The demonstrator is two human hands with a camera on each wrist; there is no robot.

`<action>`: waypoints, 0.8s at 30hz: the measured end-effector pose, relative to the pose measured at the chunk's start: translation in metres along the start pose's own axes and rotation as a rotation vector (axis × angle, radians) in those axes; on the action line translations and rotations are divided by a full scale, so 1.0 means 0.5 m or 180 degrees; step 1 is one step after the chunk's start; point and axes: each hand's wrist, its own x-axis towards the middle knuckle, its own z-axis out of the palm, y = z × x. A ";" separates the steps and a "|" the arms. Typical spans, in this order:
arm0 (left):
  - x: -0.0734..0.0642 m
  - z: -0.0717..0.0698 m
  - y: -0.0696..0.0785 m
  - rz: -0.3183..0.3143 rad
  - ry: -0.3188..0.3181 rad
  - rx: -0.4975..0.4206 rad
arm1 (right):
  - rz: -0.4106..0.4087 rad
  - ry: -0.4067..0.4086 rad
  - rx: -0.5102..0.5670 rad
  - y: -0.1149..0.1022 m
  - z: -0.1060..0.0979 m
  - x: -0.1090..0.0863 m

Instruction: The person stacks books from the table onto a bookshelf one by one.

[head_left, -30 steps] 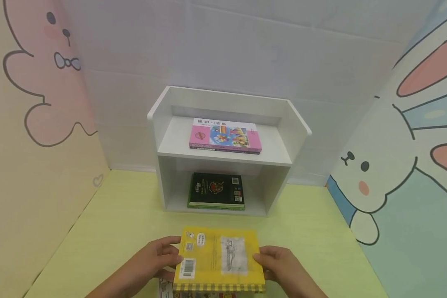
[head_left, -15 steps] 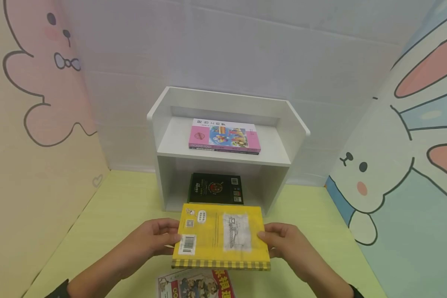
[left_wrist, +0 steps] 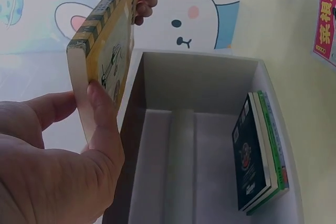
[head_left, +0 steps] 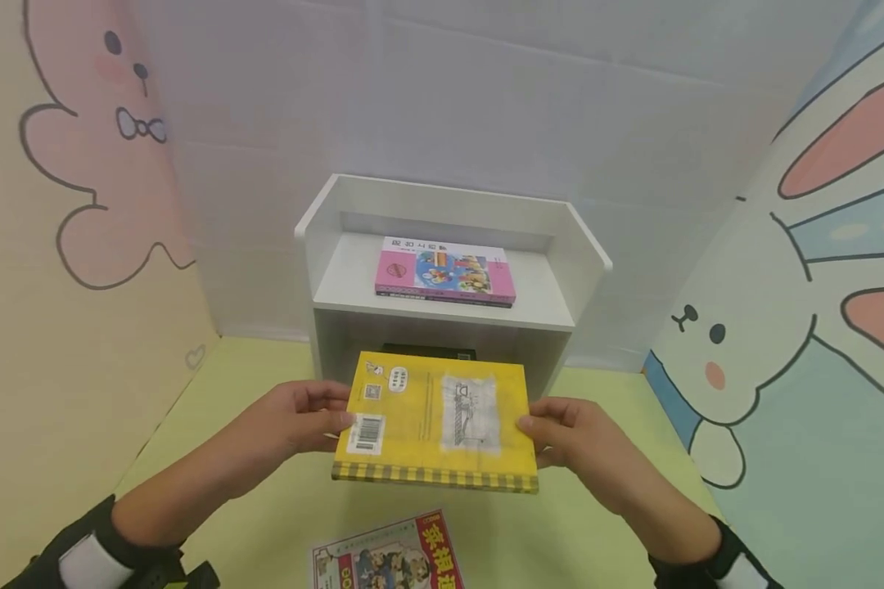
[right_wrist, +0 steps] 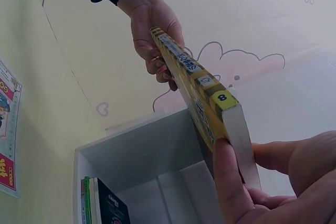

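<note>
A yellow book (head_left: 405, 409) with a checkered spine is held up in front of the white shelf unit (head_left: 442, 316), overlapping its lower compartment in the head view. My left hand (head_left: 302, 417) grips its left edge, thumb on the upper cover and fingers beneath. On the opposite edge my right hand (head_left: 570, 433) pinches it the same way. Both wrist views show the book (left_wrist: 113, 40) raised, with the shelf's lower compartment behind it. Inside lie a black book (left_wrist: 247, 156) and a green book (left_wrist: 270, 145), mostly hidden in the head view.
A pink book (head_left: 445, 270) lies atop another thin book on the upper shelf. Nearer me on the yellow-green table (head_left: 250, 523) is a comic-style book (head_left: 390, 560) with a red strip. Walls with cartoon animals stand at both sides.
Both hands have lifted the yellow book and moved it forward toward the shelf. The comic-style book beneath has come into view, while the black book is now mostly covered.
</note>
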 end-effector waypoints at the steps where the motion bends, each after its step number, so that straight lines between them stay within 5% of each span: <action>1: 0.002 -0.003 0.006 0.0007 0.0007 0.0020 | -0.0009 0.0014 -0.0025 -0.006 -0.002 0.002; 11: 0.032 -0.025 0.089 0.0018 0.0124 0.0277 | -0.0064 0.0020 -0.0128 -0.067 -0.035 0.037; 24: 0.137 -0.064 0.184 0.0267 0.0581 0.0733 | -0.0321 0.0222 -0.0452 -0.172 -0.087 0.132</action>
